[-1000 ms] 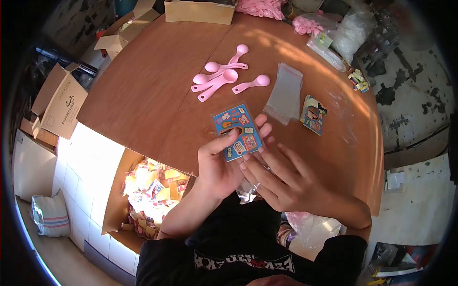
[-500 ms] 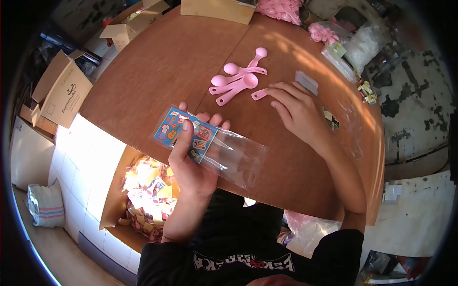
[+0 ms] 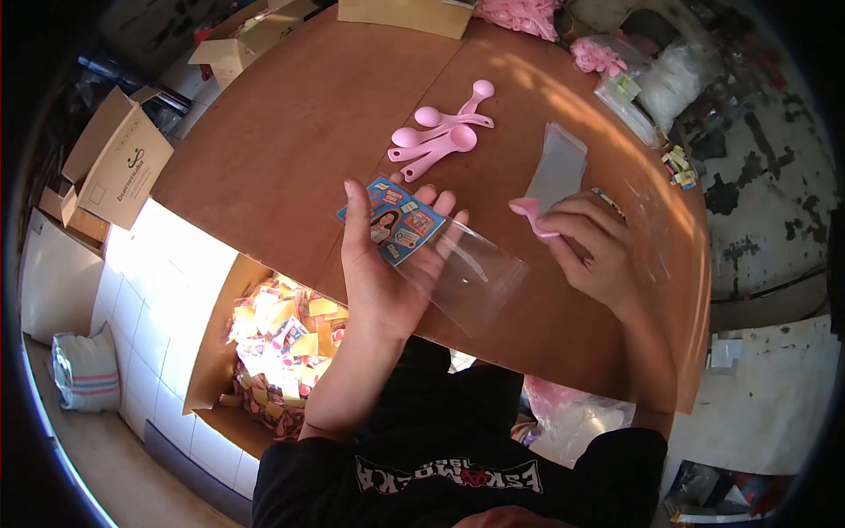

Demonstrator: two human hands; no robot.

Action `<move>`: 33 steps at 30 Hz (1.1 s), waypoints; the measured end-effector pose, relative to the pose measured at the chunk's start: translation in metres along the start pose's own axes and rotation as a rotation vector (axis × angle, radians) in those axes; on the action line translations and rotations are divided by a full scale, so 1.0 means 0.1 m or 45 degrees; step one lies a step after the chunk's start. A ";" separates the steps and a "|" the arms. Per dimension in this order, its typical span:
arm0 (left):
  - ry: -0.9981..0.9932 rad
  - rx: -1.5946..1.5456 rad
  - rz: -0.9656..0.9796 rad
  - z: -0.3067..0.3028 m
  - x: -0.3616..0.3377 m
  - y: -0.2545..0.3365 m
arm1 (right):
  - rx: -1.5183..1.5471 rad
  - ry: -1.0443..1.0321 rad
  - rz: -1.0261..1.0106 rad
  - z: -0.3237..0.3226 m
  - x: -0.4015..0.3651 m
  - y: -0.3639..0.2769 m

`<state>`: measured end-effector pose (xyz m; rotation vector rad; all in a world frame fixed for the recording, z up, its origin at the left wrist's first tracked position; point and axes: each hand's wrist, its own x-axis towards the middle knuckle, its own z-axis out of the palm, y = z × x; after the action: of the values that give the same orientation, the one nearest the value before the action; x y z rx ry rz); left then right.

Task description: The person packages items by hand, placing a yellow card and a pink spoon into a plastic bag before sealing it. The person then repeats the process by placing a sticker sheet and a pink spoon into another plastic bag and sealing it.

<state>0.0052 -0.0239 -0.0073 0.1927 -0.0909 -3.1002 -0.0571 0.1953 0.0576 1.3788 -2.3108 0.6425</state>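
Note:
A clear plastic bag point(image 3: 488, 277) with a blue printed card point(image 3: 398, 224) at its left end lies across my left hand point(image 3: 383, 277), palm up, fingers partly spread and thumb raised beside the card. Between the fingertips of my right hand point(image 3: 598, 251) is a pink spoon point(image 3: 526, 208), its bowl pointing left; the fingers hide most of its handle. Beyond my left hand, several pink spoons point(image 3: 431, 141) lie overlapping on the brown table point(image 3: 308, 114). A stack of clear bags point(image 3: 559, 163) rests just beyond my right hand.
An open carton of colourful packets point(image 3: 286, 343) stands below the table's left edge. Pink items in bags point(image 3: 598, 57) and clear plastic point(image 3: 673, 88) are at the far right. Small boxes point(image 3: 680, 167) sit by the right edge. Another carton point(image 3: 123, 167) is at left.
My right hand has picked up the single pink spoon and moved it right and nearer, uncovering the bag stack. My left hand has shifted right with the bag and opened flatter.

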 end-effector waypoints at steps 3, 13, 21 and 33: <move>0.007 0.000 -0.005 -0.01 0.03 -0.10 | 0.092 0.119 -0.001 -0.23 -0.41 -0.36; -0.043 0.081 -0.176 0.08 -0.06 -0.72 | -0.146 0.335 -0.120 -0.64 -1.06 -0.76; -0.074 0.158 -0.224 0.19 -0.12 -0.97 | -0.167 0.398 -0.130 -0.73 -1.21 -0.77; -0.050 0.149 -0.311 0.24 -0.09 -1.13 | -0.297 0.278 0.067 -0.75 -1.22 -0.86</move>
<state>0.0079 0.0905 0.0110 0.1568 -0.2699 -3.3447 0.0809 0.2887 0.0716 1.0896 -2.1741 0.4936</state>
